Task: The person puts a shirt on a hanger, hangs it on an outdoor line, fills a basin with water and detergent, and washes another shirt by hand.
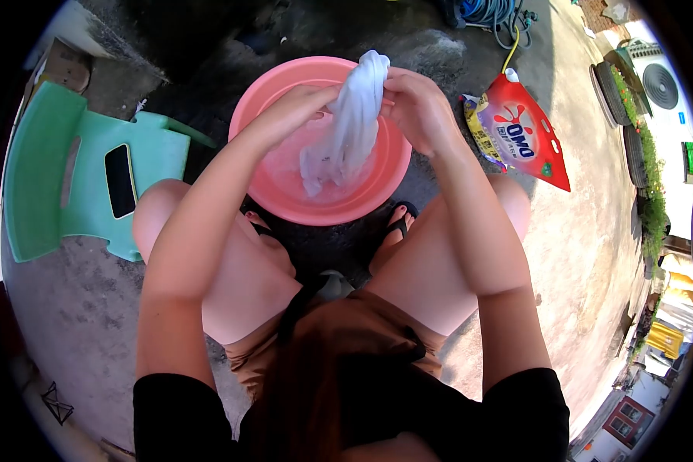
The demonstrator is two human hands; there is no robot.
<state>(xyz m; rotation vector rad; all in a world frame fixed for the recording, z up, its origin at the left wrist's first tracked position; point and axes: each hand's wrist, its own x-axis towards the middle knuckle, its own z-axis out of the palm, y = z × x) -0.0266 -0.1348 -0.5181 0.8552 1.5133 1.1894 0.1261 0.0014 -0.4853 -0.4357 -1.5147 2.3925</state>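
Note:
A wet white cloth hangs bunched up over a round pink basin, its top folded over and its lower end down in the cloudy, sudsy water. From the left side, my left hand grips the cloth with bent fingers, partly hidden at the folds. On the other side my right hand pinches the upper part of the cloth between thumb and fingers. The kind of garment cannot be made out.
Right of the basin lies a red OMO detergent pouch. A green plastic chair at left bears a phone. A coiled blue hose is at the top. Potted plants line the far right.

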